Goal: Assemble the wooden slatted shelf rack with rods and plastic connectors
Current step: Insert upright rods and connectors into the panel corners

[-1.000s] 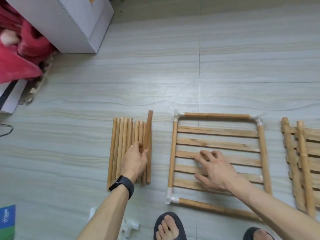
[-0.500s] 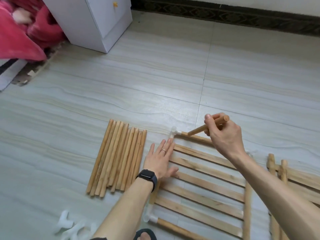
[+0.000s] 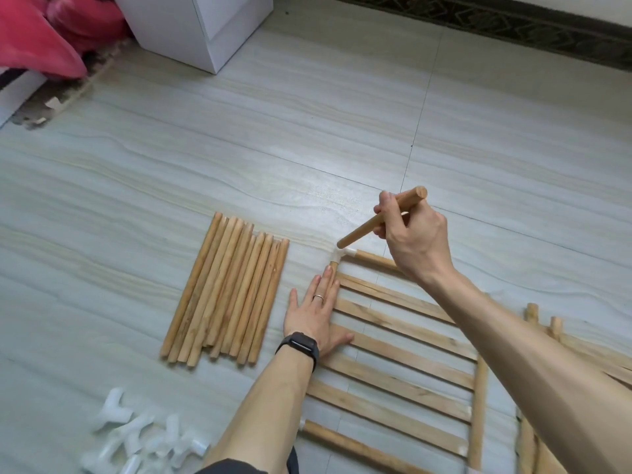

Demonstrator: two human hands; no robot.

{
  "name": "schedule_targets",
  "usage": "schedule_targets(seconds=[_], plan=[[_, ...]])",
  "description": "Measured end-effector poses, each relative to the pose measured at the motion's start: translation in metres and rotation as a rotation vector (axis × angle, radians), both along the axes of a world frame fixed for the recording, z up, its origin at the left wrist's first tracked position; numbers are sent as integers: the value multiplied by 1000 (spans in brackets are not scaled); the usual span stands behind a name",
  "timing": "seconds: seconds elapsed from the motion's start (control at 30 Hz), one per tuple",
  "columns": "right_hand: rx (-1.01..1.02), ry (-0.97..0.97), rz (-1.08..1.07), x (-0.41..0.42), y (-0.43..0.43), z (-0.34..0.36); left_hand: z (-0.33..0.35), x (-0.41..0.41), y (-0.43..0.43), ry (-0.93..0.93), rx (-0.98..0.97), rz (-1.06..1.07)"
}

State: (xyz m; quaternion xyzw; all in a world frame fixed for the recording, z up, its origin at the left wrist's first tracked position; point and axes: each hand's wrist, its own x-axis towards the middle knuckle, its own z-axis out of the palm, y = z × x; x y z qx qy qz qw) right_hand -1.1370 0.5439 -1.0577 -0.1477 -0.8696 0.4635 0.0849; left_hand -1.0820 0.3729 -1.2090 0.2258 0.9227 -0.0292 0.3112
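Pale grey floor tiles [image 3: 239, 148] carry all the parts. The right hand [image 3: 415, 241] has fingers and thumb curled round a single wooden rod [image 3: 381, 217], gripping its upper half so the top end sticks out past the knuckles. The rod slants, its lower end at the upward socket of the white corner connector [image 3: 343, 255]; whether it touches or hangs just above, I cannot tell. The left hand [image 3: 316, 311] lies flat with straight fingers, pressing on the side rail and slat ends of the slatted panel [image 3: 403, 357] just below that connector and gripping nothing.

By its look the rod is light, stiff and dry, unlikely to slip in a bare grip. A hold nearer the lower end would likely steer the tip better, with the push then given along its length. The plastic socket is probably a tight fit and the weaker part, so the rod should stand upright before force goes in, or the connector may twist on the frame.

Spare rods [image 3: 229, 295] lie in a row just left of the left hand, and loose connectors [image 3: 143, 443] are heaped at lower left. A second panel [image 3: 561, 340] lies at the right edge, with a white cabinet [image 3: 191, 25] and red cloth [image 3: 44, 32] well apart at top left
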Motion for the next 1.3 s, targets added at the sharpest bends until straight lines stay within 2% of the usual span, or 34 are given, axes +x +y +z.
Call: schedule_targets(seconds=[0.27,0.33,0.43,0.57,0.7,0.87,1.13,1.3], plan=[[-116,-106,-164,-41,16,3,4,-1,1,-30,-1,7],[-13,-109,-91,-46,18,5,3,-1,2,-28,-2,9],[137,-143,138,-50,10,12,1,-1,2,-29,-11,9],[271,-89,351,-37,-22,-1,-1,-1,3,-22,-28,12],[190,-124,193,-44,-11,0,1,-5,5,-53,-11,22],[207,-114,222,-35,-33,-8,0,1,9,9,-40,59],[248,-143,22,-34,-54,-9,0,7,14,49,-80,77],[194,-161,44,-29,-50,-10,1,8,13,28,-41,94]])
